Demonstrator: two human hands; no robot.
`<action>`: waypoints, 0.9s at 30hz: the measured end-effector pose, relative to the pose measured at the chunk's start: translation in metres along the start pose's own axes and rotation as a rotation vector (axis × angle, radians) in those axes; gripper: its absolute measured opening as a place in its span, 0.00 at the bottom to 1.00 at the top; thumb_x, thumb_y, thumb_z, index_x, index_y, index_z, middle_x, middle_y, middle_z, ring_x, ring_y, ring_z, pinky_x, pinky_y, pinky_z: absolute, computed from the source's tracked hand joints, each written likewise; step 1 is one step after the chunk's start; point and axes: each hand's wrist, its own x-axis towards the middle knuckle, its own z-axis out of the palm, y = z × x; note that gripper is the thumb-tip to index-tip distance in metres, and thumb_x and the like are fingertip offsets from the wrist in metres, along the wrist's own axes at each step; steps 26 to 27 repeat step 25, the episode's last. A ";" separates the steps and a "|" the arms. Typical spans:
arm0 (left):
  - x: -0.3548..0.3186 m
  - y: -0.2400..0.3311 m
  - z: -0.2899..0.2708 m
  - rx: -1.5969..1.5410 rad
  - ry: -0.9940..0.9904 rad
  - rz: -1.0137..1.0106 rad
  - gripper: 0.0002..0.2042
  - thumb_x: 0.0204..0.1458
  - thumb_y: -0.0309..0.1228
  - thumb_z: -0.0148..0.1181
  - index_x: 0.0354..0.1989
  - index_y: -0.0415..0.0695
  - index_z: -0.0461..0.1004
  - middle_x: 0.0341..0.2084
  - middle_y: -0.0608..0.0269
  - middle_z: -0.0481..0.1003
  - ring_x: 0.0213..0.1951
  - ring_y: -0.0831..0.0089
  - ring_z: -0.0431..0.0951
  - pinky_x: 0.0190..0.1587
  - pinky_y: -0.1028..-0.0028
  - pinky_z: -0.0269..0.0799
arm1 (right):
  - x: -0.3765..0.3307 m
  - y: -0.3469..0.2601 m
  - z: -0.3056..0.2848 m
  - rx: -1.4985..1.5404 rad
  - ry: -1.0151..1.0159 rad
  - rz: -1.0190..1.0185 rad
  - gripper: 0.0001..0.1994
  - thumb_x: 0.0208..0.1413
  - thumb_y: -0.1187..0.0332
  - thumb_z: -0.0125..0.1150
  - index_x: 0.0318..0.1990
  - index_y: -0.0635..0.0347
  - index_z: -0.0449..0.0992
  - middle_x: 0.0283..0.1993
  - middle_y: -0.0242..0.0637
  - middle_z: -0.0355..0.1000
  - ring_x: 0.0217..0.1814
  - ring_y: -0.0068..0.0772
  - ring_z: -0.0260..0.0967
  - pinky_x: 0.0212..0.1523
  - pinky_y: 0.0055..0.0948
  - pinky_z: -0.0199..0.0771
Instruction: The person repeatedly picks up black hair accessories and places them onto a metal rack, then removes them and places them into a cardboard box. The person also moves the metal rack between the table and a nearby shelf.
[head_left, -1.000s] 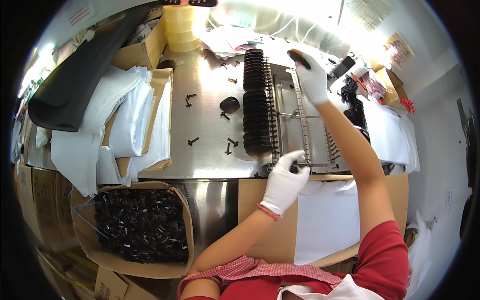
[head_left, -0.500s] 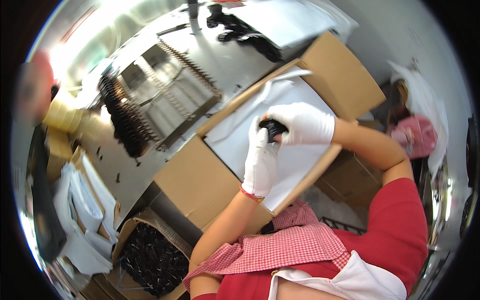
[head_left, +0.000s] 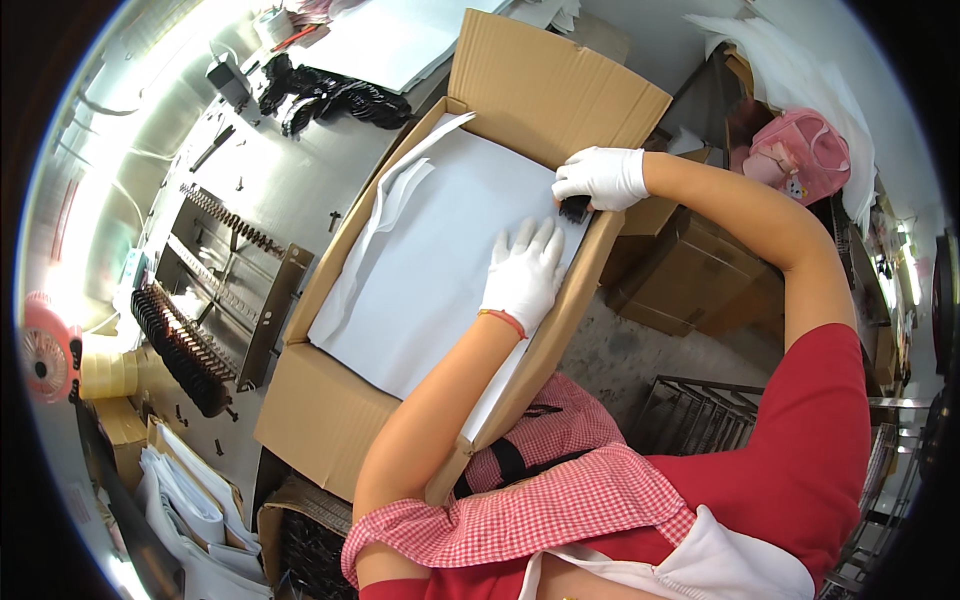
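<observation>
My left hand, in a white glove with the fingertips bare, lies open with spread fingers on the white paper sheet inside a cardboard box. At the box's right inner edge, my right hand, gloved the same way, is closed on a small black bundle. It holds the bundle low against the sheet, near the far right corner. The bundle's exact kind is too small to tell, and my fingers hide part of it. Loose white strips of paper stand along the box's left wall.
Left of the box, a metal worktable carries a slotted metal rack with a row of black pieces. A black pile lies farther back. Below left stands a carton of black pieces. A pink bag sits at right.
My hands have parted: the right has carried the black bundle to the box's right edge, and the left has let go and spread flat on the paper. The view has shifted.
</observation>
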 end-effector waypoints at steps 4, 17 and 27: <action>0.016 0.001 0.023 0.041 0.010 0.031 0.24 0.60 0.36 0.54 0.64 0.43 0.64 0.62 0.52 0.69 0.67 0.54 0.63 0.66 0.49 0.56 | -0.004 0.008 -0.002 -0.034 -0.002 -0.034 0.20 0.47 0.77 0.65 0.49 0.51 0.74 0.47 0.38 0.74 0.52 0.46 0.72 0.55 0.40 0.72; 0.078 0.006 0.024 -0.081 -0.071 -0.084 0.12 0.54 0.34 0.61 0.42 0.40 0.70 0.29 0.52 0.76 0.35 0.52 0.77 0.39 0.57 0.74 | -0.011 0.005 -0.019 -0.528 -0.097 -0.054 0.13 0.54 0.56 0.63 0.23 0.52 0.84 0.30 0.30 0.79 0.43 0.35 0.75 0.42 0.33 0.72; 0.054 -0.029 -0.009 -0.035 -0.068 -0.022 0.15 0.54 0.42 0.62 0.36 0.41 0.72 0.31 0.50 0.77 0.37 0.53 0.78 0.40 0.57 0.75 | 0.038 -0.029 -0.026 -0.517 -0.268 0.111 0.15 0.50 0.57 0.67 0.38 0.57 0.86 0.42 0.38 0.80 0.50 0.38 0.75 0.53 0.36 0.72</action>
